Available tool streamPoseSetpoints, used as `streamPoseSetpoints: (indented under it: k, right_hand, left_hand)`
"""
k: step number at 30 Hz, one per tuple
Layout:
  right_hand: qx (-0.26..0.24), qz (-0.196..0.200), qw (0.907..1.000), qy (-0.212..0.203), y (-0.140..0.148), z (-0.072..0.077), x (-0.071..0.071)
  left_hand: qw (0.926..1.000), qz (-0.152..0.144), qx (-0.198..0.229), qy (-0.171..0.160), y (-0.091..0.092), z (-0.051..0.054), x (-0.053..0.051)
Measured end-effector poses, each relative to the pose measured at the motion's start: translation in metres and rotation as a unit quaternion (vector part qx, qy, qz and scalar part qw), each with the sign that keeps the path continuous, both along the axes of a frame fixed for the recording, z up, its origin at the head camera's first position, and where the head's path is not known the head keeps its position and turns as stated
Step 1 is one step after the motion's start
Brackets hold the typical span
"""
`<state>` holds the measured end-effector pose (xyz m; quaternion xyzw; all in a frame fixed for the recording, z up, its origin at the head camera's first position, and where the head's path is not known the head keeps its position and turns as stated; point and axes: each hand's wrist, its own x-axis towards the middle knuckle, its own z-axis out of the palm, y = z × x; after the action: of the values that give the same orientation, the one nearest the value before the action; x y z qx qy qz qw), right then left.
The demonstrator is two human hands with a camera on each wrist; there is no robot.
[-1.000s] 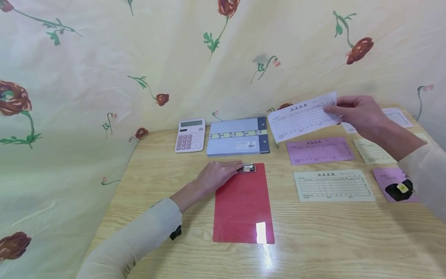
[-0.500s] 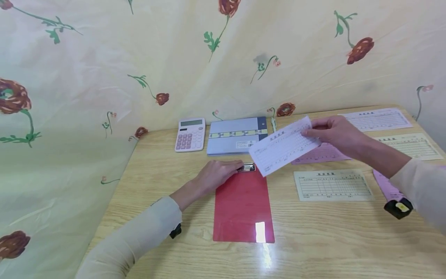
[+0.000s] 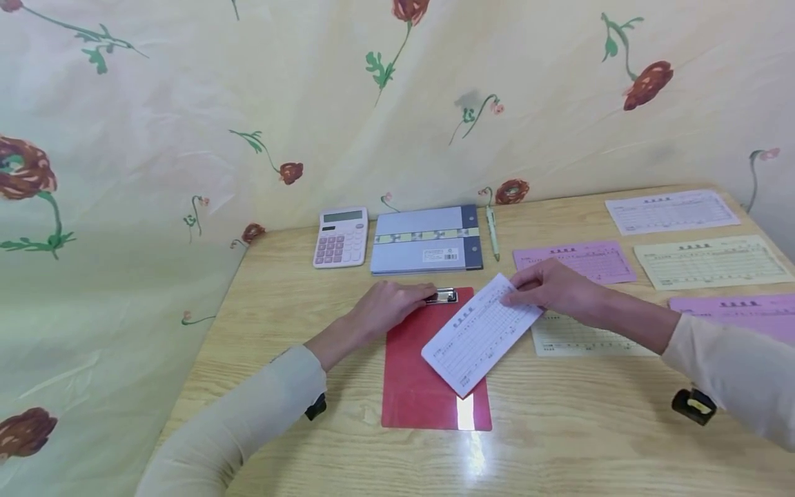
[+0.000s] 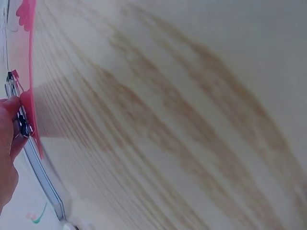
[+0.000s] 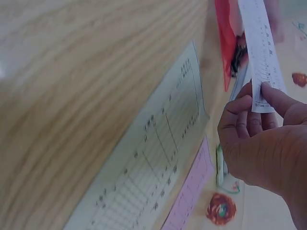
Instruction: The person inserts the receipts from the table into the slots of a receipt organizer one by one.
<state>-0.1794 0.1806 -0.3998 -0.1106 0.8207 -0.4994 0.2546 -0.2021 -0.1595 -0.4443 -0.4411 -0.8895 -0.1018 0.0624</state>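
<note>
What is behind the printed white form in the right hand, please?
Behind the printed white form, the red clipboard and wooden tabletop show; part of the clipboard's right edge is hidden.

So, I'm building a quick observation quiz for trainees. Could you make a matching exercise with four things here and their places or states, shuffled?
Things (head view):
1. Left hand
2. Right hand
3. Calculator
4. Pen

Places or states:
A. Just right of the blue folder
B. Holding a white slip
C. At the metal clip
D. Just left of the folder

Pairs: 1-C, 2-B, 3-D, 4-A
</note>
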Motion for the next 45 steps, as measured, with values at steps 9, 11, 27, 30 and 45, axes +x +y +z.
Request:
streamPoseSetpoints:
  k: [9, 11, 27, 30, 45]
  right_hand:
    - [-0.016, -0.002, 0.9989, -0.044, -0.026, -0.007, 0.017]
    - [-0.008, 0.000, 0.9986, -0.052, -0.029, -0.009, 0.019]
    - [0.058, 0.003, 0.9983, 0.001, -0.045, -0.014, 0.021]
    - [0.060, -0.002, 0.9982, 0.008, -0.048, -0.013, 0.020]
    - [0.025, -0.029, 0.9980, -0.051, -0.065, -0.014, 0.019]
  left_hand:
    - [0.9995, 0.002, 0.016, -0.027, -0.001, 0.002, 0.000]
    - [0.9995, 0.000, 0.019, -0.027, -0.001, 0.002, 0.000]
    - [0.9992, -0.003, 0.025, -0.031, 0.000, 0.003, 0.000]
    - [0.9994, -0.002, 0.023, -0.026, 0.001, 0.003, -0.001]
    - [0.9988, 0.002, -0.001, -0.049, 0.001, 0.008, -0.003]
